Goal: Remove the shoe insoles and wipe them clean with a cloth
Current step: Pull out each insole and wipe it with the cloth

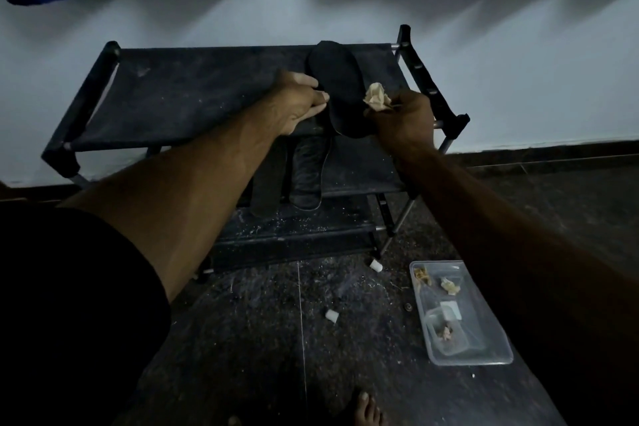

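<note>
On the top shelf of a dark shoe rack (193,93) lies a black insole (337,86), flat and long, its rounded toe end pointing toward 12 o'clock and its heel end reaching the shelf's front edge. Its surface looks matte and uniformly dark, and the dim light hides finer detail. At the insole's 9 o'clock edge the left hand (301,97) rests on the shelf, fingers pressed together with the fingertips touching the insole's side. At the insole's 4 o'clock the right hand (403,119) pinches a crumpled, pale yellowish cloth (377,97), which sits just at the insole's right edge. On the shelf below stands a black shoe (307,173). On the speckled floor (259,339) at 5 o'clock from the rack is a clear plastic box (484,353) holding small pale scraps. Two small white caps (332,315) lie near it.
</note>
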{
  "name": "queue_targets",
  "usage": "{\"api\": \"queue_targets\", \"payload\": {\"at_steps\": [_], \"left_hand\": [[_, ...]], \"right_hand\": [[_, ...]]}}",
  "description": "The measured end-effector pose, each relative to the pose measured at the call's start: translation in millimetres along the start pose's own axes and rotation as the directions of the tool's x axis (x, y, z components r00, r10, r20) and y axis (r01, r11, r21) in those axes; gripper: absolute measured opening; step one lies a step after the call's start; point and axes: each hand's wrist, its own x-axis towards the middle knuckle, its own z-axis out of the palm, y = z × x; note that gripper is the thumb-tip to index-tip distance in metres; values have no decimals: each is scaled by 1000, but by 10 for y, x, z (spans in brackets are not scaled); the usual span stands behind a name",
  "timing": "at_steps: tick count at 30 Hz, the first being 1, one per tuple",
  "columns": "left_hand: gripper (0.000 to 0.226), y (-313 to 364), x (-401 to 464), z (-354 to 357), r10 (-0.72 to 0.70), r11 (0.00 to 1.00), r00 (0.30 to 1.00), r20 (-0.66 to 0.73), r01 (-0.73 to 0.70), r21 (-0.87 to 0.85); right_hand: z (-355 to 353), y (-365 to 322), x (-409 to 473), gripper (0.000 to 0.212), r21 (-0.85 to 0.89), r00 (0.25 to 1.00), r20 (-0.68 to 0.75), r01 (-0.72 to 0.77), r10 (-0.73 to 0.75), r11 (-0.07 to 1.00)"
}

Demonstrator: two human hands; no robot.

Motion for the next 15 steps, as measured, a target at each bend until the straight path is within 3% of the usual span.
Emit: {"api": "queue_targets", "payload": {"at_steps": [3, 7, 15], "left_hand": [[32, -9, 39, -7, 6, 1000, 1000, -8, -6, -6], [37, -21, 74, 1, 11, 1000, 1000, -1, -11, -11], [46, -54, 87, -2, 44, 999, 999, 17, -45, 26]], "right_hand": [[15, -4, 11, 13, -42, 1000, -1, 5, -5, 999], [33, -11, 35, 33, -86, 1000, -16, -2, 1, 996], [62, -5, 30, 36, -102, 1000, -16, 0, -2, 995]]}}
